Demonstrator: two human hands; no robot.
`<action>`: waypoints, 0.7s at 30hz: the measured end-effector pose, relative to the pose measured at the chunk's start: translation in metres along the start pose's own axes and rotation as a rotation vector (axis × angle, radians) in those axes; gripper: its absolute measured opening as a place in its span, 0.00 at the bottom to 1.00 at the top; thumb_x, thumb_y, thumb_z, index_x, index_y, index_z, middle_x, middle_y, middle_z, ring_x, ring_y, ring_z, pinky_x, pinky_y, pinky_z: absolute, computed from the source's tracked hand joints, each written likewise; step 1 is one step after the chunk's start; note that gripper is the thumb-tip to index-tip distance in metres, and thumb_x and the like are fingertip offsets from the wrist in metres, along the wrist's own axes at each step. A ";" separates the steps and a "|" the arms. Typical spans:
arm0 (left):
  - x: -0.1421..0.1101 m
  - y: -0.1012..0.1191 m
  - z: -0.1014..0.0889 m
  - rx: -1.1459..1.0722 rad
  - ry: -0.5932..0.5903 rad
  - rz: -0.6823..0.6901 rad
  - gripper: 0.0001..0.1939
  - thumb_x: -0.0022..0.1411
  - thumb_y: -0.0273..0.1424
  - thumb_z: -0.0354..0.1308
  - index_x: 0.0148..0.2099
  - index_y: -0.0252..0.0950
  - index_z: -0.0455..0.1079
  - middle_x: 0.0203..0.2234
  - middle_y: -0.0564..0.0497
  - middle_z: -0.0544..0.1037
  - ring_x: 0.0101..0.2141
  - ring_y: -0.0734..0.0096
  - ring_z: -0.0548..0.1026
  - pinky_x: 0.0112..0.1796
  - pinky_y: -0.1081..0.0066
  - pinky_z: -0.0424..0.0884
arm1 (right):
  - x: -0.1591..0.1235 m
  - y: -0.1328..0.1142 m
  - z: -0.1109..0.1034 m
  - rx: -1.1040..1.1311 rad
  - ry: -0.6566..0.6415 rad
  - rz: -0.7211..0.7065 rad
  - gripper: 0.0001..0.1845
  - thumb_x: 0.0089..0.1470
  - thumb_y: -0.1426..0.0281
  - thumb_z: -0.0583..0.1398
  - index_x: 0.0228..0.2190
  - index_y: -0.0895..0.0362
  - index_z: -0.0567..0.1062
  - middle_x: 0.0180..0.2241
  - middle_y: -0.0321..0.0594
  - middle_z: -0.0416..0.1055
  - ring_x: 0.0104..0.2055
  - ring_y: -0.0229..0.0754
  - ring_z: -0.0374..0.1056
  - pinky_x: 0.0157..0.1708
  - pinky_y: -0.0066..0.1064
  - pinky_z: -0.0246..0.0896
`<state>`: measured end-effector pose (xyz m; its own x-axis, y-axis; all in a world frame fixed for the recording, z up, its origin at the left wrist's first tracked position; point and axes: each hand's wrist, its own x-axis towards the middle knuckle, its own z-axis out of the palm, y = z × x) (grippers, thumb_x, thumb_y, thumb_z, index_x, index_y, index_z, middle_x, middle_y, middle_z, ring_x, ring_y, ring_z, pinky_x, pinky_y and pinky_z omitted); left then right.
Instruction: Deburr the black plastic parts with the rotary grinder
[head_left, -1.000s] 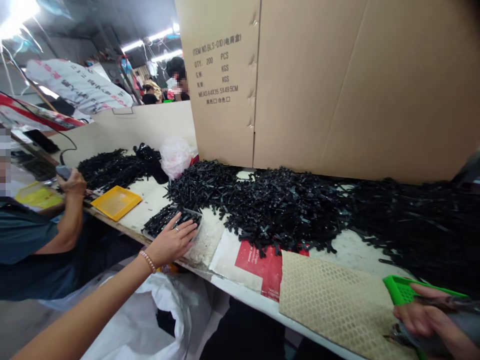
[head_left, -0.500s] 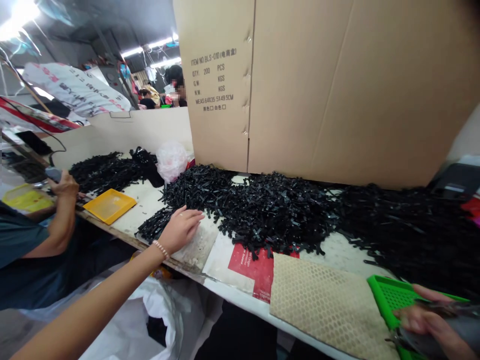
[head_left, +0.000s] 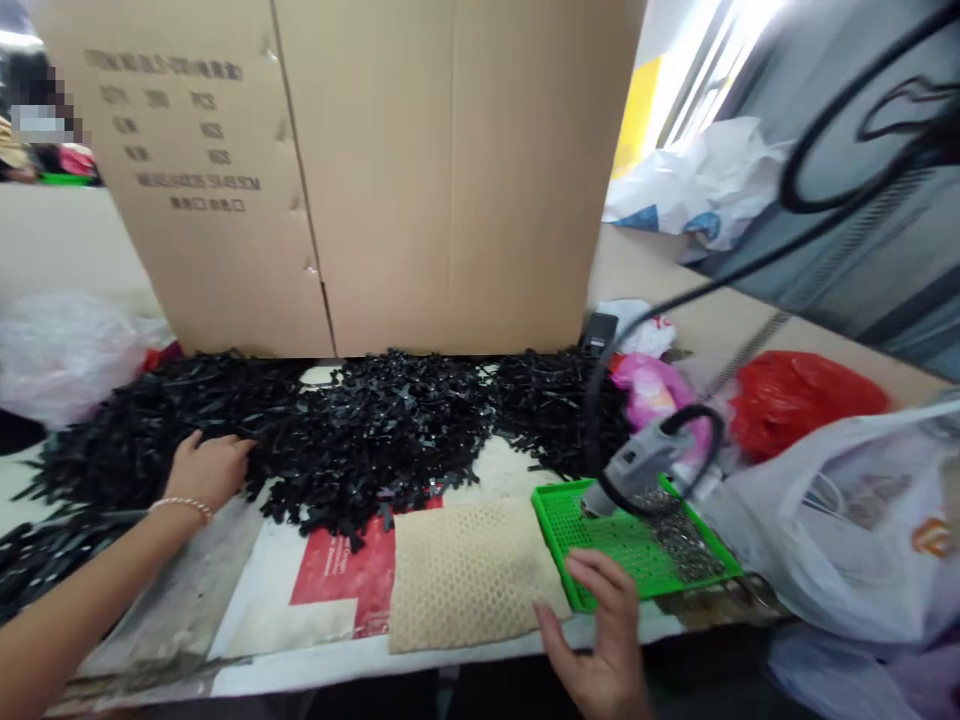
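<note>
A long heap of black plastic parts (head_left: 352, 430) lies across the table in front of a big cardboard box (head_left: 360, 170). My left hand (head_left: 206, 470), with a bead bracelet at the wrist, rests fingers spread on the left part of the heap. My right hand (head_left: 604, 640) is open at the table's front edge, its fingertips touching the near rim of a green mesh tray (head_left: 600, 540). Small metal pieces (head_left: 682, 535) and the tip of a grey power tool (head_left: 641, 465) with a black cable sit in that tray. A beige honeycomb mat (head_left: 469, 575) lies left of the tray.
A red and white sheet (head_left: 337, 575) lies under the mat. White plastic bags (head_left: 847, 520) crowd the right side, with a red bag (head_left: 795, 395) and a pink one (head_left: 652, 390) behind the tray. Another clear bag (head_left: 52, 355) sits at the far left.
The view has swung to the right. My left hand moved from the small tray of black parts onto the heap. My right hand let go of the grey tool, which now rests in the green tray.
</note>
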<state>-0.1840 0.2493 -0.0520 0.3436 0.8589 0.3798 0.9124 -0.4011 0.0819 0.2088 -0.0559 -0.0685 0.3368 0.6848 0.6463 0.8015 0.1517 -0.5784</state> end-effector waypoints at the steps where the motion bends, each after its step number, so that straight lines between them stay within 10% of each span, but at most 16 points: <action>1: 0.001 -0.002 0.000 0.003 -0.017 -0.007 0.10 0.50 0.33 0.46 0.29 0.42 0.69 0.21 0.53 0.75 0.33 0.56 0.77 0.52 0.43 0.61 | 0.013 -0.001 0.004 -0.030 -0.094 -0.043 0.20 0.56 0.67 0.59 0.50 0.52 0.64 0.48 0.47 0.62 0.51 0.52 0.63 0.49 0.48 0.64; 9: 0.012 -0.008 -0.023 0.123 -0.073 -0.145 0.22 0.59 0.36 0.38 0.43 0.36 0.72 0.37 0.43 0.76 0.38 0.54 0.75 0.42 0.56 0.72 | 0.139 0.035 0.045 -0.687 -0.800 -0.032 0.21 0.58 0.85 0.47 0.37 0.60 0.77 0.39 0.47 0.73 0.43 0.45 0.71 0.41 0.32 0.66; 15: 0.015 -0.015 -0.025 0.182 -0.119 -0.294 0.22 0.63 0.33 0.40 0.49 0.32 0.72 0.41 0.40 0.74 0.40 0.56 0.75 0.40 0.62 0.72 | 0.170 0.067 0.068 -0.828 -0.968 0.063 0.16 0.46 0.90 0.53 0.24 0.65 0.77 0.32 0.56 0.74 0.35 0.52 0.73 0.30 0.33 0.65; 21: 0.026 -0.005 -0.054 -0.022 0.050 -0.466 0.22 0.65 0.33 0.41 0.54 0.33 0.68 0.42 0.41 0.73 0.38 0.59 0.74 0.38 0.65 0.71 | 0.186 0.083 0.069 -0.801 -1.083 -0.020 0.12 0.56 0.79 0.53 0.30 0.58 0.76 0.32 0.48 0.75 0.38 0.52 0.72 0.33 0.35 0.62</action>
<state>-0.1917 0.2561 0.0073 -0.1132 0.9330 0.3416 0.9617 0.0165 0.2736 0.3038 0.1333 -0.0314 0.0626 0.9581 -0.2795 0.9929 -0.0315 0.1144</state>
